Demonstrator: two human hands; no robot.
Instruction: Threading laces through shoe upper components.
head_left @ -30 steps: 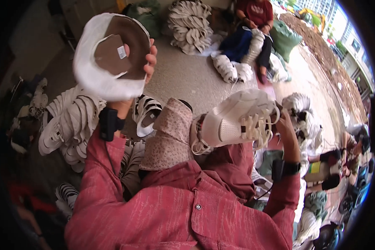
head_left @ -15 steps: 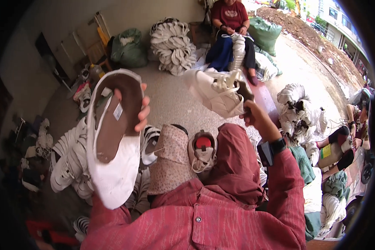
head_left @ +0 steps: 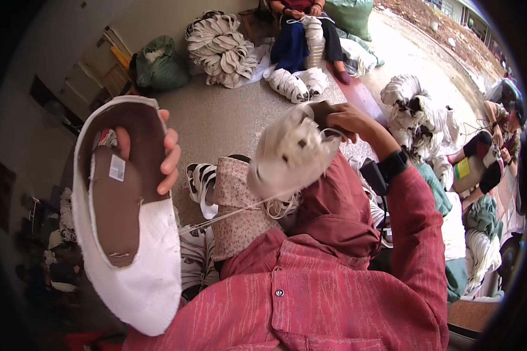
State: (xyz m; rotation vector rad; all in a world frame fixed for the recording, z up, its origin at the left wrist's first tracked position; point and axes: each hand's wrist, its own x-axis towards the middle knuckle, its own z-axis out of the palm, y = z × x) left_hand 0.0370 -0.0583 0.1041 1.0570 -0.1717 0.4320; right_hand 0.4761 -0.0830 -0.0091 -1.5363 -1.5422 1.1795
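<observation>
My left hand (head_left: 168, 157) grips a large white shoe upper (head_left: 152, 281) by its heel end, fingers over the rim and thumb inside. The brown lining, with a small white label, faces me. My right hand (head_left: 351, 123) is closed on the heel end of a cream lace-up shoe upper (head_left: 293, 155), smeared by motion and tilted down over my lap. Thin pale threads (head_left: 234, 216) stretch between the two uppers. Below the cream one, a laced shoe upper (head_left: 284, 206) lies partly hidden between my knees, beside the floral cloth (head_left: 237, 199) over my left leg.
Across the floor, a person (head_left: 310, 35) sits with a stack of white uppers. Near them are a big bundle of uppers (head_left: 222, 50) and a green sack (head_left: 161, 64). More uppers (head_left: 418, 117) are heaped at right, near another seated person (head_left: 498, 146). Striped uppers (head_left: 200, 184) stand by my left leg.
The cream upper has swung inward and down, over my lap. The white upper has shifted left and lower in view, and threads between the two now show. The view has tilted downward.
</observation>
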